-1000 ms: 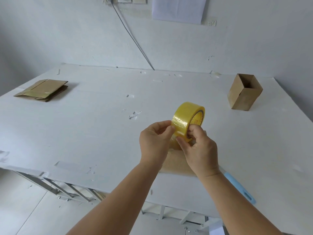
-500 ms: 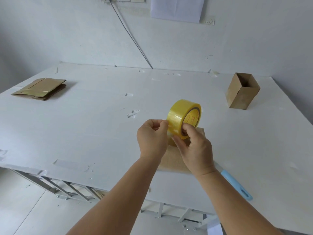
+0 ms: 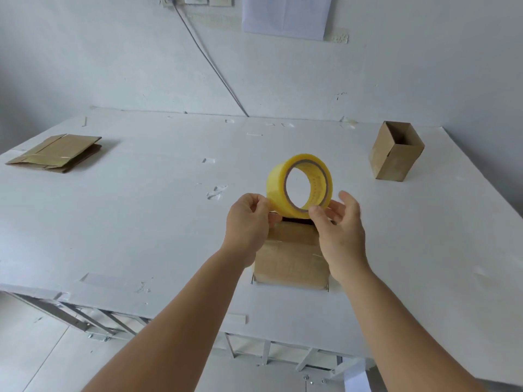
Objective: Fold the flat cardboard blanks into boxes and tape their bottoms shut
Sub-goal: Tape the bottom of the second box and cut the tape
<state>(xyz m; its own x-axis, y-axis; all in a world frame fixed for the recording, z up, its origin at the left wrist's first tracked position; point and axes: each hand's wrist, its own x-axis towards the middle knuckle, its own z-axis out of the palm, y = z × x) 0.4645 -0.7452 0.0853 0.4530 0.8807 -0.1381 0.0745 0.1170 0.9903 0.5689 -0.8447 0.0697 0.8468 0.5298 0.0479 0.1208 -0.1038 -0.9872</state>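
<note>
- Both hands partly hide a cardboard box (image 3: pixel 291 258) near the table's (image 3: pixel 141 222) front edge.
- Left hand (image 3: pixel 249 219) pinches the yellow tape roll (image 3: pixel 299 185); right hand (image 3: pixel 338 222) holds it with fingers loosely spread.
- The roll's hole faces the camera.

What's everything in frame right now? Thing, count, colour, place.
tape roll: 1, yellow, held up over the table's middle
box under the hands: 1, brown, near table edge
open box: 1, brown, far right, opening up
flat blanks: small stack, brown, far left
table: 1, white
cable: 1, grey, on wall
paper sheet: 1, white, on wall
left hand: pinches the roll's left edge
right hand: thumb and fingers on the roll's right side
</note>
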